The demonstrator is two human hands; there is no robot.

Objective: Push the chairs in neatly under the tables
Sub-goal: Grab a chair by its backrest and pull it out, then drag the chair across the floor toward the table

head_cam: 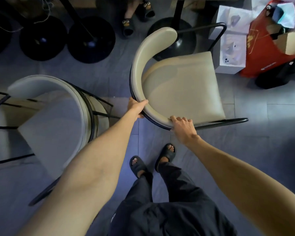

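Two hands: both rest on the curved backrest [144,68] of one beige chair [182,86], seen from above.
Left hand: the left hand [137,106] is closed round the backrest's lower left curve, thumb on the padded top, fingers curled under the dark rim.
Right hand: the right hand [183,126] is clamped on the near end of the same backrest, fingers draped over the pad beside the seat's near corner.
Held chair: it stands centre-right on the grey floor [262,142], its square seat to the right of the backrest; a black tube frame [228,121] sticks out at the near right and another loop at the far right.
Table base: a round black pedestal base [180,40] lies just beyond the chair's far edge, partly covered by the seat and backrest tip.
Second chair: another beige chair [54,120] with a black frame stands at the left, near the left forearm but apart from the held chair.
Other bases: several black round bases [92,40] sit at the far left.
Far slippers: a pair of dark slippers [138,16] with cartoon eyes shows at the far centre, a bare foot in one.
Right clutter: white boxes [232,53] and a red bag [266,48] sit at the far right, just beside the chair.
Person: dark trousers and black sandals [152,160] stand near, behind the held chair.
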